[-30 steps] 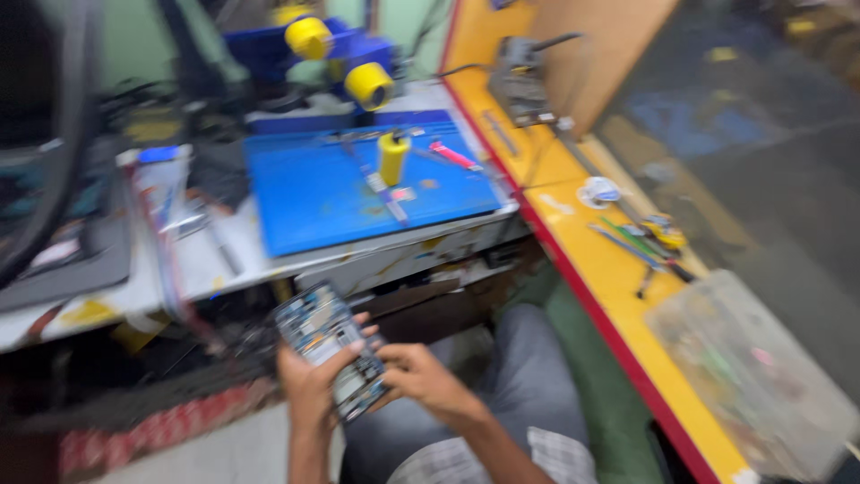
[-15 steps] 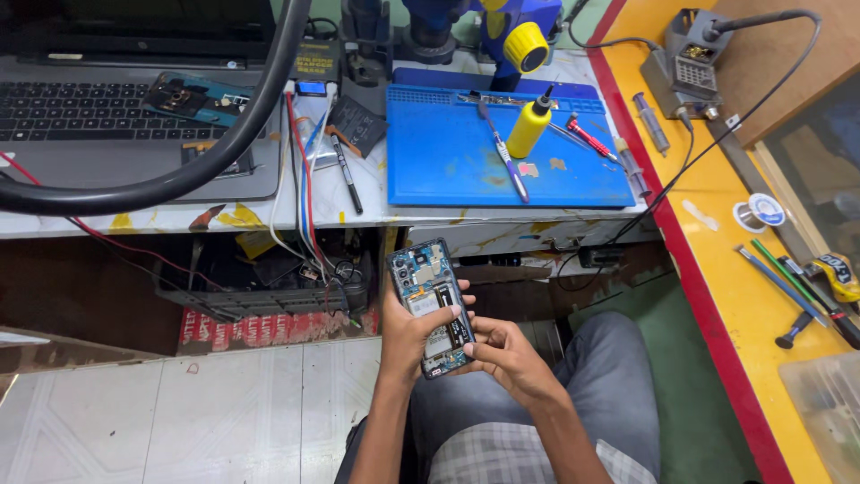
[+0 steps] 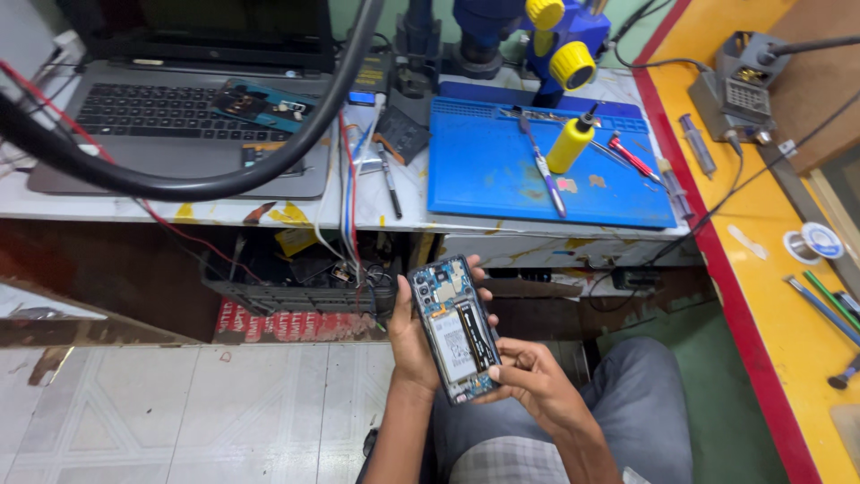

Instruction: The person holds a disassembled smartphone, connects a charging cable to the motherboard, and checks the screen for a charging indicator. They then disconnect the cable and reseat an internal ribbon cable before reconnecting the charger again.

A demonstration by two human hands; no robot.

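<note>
A: What is in the hands?

B: A slim dark smartphone with its back cover removed (image 3: 454, 327), so the white battery and the small circuit boards show. It is held over the lap, below the edge of the white workbench (image 3: 224, 213). The left hand (image 3: 414, 339) carries it from behind, with the thumb on the left rim and the fingertips curled around the right rim. The right hand (image 3: 528, 381) has its fingers bent together, and they pinch the lower right corner.

A: How will it handle?

B: I think it is light and stiff, but fragile now, because the inside is open. The smooth frame may be slippery. The safest place to hold seems to be the long side edges, not the battery or the boards.

A: And the tools?

B: They lie apart on the blue rubber work mat (image 3: 484, 179), near the yellow plastic bottle (image 3: 571, 146).
</note>
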